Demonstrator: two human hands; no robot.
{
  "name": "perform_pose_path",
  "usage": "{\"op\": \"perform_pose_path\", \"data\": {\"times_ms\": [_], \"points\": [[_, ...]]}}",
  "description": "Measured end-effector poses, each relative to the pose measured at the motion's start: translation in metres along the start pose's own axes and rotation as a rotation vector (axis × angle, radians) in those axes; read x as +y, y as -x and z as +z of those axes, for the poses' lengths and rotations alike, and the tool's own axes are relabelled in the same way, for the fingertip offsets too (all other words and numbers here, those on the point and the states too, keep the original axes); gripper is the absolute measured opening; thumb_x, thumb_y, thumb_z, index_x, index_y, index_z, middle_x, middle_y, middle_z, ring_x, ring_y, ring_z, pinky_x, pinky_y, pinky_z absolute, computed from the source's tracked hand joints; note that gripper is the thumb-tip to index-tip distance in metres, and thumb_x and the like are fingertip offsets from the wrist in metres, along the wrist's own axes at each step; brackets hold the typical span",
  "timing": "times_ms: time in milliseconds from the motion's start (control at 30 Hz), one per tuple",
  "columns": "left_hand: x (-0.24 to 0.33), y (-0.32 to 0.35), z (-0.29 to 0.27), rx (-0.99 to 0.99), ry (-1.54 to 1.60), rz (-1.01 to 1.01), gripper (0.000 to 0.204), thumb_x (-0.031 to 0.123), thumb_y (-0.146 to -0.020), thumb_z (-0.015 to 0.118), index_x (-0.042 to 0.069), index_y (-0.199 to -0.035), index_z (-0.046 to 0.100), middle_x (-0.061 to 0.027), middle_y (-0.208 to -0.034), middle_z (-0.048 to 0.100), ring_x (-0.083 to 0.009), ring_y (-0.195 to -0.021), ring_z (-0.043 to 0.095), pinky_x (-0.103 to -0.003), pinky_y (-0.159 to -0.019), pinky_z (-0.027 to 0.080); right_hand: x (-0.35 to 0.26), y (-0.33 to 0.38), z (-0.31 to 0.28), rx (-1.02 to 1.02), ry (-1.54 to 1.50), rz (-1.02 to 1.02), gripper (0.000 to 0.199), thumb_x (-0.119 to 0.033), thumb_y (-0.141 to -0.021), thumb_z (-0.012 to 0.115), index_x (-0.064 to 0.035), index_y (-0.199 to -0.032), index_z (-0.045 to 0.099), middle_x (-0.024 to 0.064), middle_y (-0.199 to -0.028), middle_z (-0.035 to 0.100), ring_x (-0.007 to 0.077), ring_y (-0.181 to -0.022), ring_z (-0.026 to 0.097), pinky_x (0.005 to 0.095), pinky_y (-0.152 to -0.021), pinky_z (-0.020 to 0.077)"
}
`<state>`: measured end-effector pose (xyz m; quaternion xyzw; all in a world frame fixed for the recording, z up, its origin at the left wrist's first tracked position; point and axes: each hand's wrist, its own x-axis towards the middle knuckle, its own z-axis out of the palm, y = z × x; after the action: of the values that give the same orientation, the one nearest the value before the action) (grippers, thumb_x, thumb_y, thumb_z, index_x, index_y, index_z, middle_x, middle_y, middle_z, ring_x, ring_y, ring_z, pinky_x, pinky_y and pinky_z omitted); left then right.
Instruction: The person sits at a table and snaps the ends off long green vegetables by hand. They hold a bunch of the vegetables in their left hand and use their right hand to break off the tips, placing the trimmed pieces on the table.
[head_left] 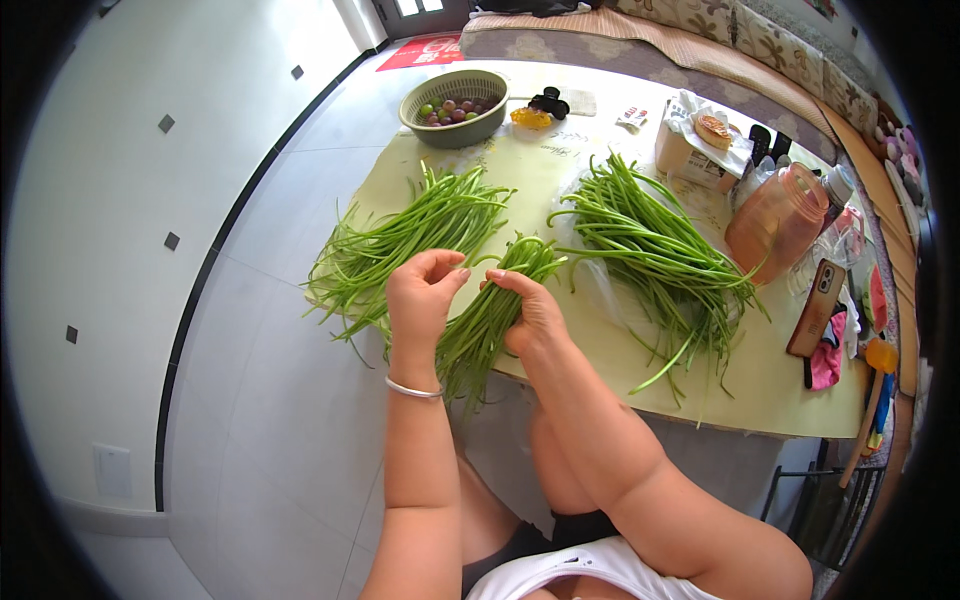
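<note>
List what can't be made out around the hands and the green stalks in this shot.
Head view only:
- Left hand: its fingertips curl inward, so what they pinch is hidden.
- Right hand: its palm side is hidden behind the held bunch of stalks.
- Bunch's lower ends: hang below the table edge, thin and blurred.
- Basket: small round fruits inside, too small to identify.
- Table's right end: cut off by the dark fisheye rim.
</note>
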<state>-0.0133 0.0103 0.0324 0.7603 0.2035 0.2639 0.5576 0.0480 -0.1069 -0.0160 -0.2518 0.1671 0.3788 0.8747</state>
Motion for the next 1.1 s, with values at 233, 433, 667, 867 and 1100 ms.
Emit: {"op": "perform_pose_path", "data": {"times_ms": [233, 433, 667, 867, 1100], "points": [[0.013, 0.014, 0.020, -0.012, -0.315, 0.169, 0.006, 0.002, -0.076, 0.069, -0.003, -0.080, 0.070, -0.0101, -0.070, 0.068, -0.0123, -0.060, 0.061, -0.025, -0.059, 0.049, 0.007, 0.001, 0.005, -0.008, -0.047, -0.061, 0.019, -0.012, -0.080, 0.075, -0.0019, -0.090, 0.063, 0.0083, -0.082, 0.065, 0.0212, -0.073, 0.064, 0.0368, -0.065, 0.0535], [0.006, 0.013, 0.026, -0.098, -0.264, 0.254, 0.009, 0.005, -0.079, 0.066, -0.001, -0.083, 0.070, -0.0077, -0.071, 0.066, -0.0128, -0.059, 0.058, -0.026, -0.057, 0.047, 0.002, -0.005, -0.001, 0.032, -0.130, -0.064, 0.016, -0.012, -0.079, 0.074, -0.0031, -0.083, 0.062, 0.0071, -0.075, 0.062, 0.0195, -0.067, 0.060, 0.0338, -0.061, 0.0511], [-0.049, -0.012, -0.008, 0.064, -0.685, 0.164, 0.019, 0.008, -0.080, 0.061, 0.001, -0.095, 0.070, -0.0182, -0.091, 0.067, -0.0320, -0.082, 0.065, -0.039, -0.074, 0.052, 0.001, -0.004, -0.001, 0.113, -0.006, -0.085, 0.016, -0.011, -0.076, 0.074, -0.0025, -0.082, 0.061, 0.0070, -0.072, 0.060, 0.0200, -0.065, 0.059, 0.0340, -0.061, 0.0494], [-0.056, -0.018, -0.016, 0.104, -0.684, 0.167, 0.018, 0.009, -0.080, 0.063, 0.006, -0.096, 0.071, -0.0158, -0.089, 0.064, -0.0332, -0.083, 0.062, -0.041, -0.075, 0.050, -0.004, 0.002, 0.000, 0.074, 0.062, -0.030, 0.016, -0.011, -0.075, 0.073, -0.0033, -0.083, 0.061, 0.0064, -0.073, 0.061, 0.0197, -0.065, 0.059, 0.0336, -0.061, 0.0489], [-0.054, -0.017, 0.000, -0.008, -0.745, 0.352, 0.028, 0.013, -0.077, 0.068, 0.011, -0.105, 0.069, -0.0115, -0.087, 0.058, -0.0298, -0.080, 0.060, -0.041, -0.071, 0.050, -0.004, 0.001, 0.000, 0.085, 0.010, -0.022, 0.017, -0.011, -0.075, 0.073, -0.0044, -0.085, 0.061, 0.0059, -0.072, 0.062, 0.0193, -0.067, 0.059, 0.0336, -0.061, 0.0492]]}}
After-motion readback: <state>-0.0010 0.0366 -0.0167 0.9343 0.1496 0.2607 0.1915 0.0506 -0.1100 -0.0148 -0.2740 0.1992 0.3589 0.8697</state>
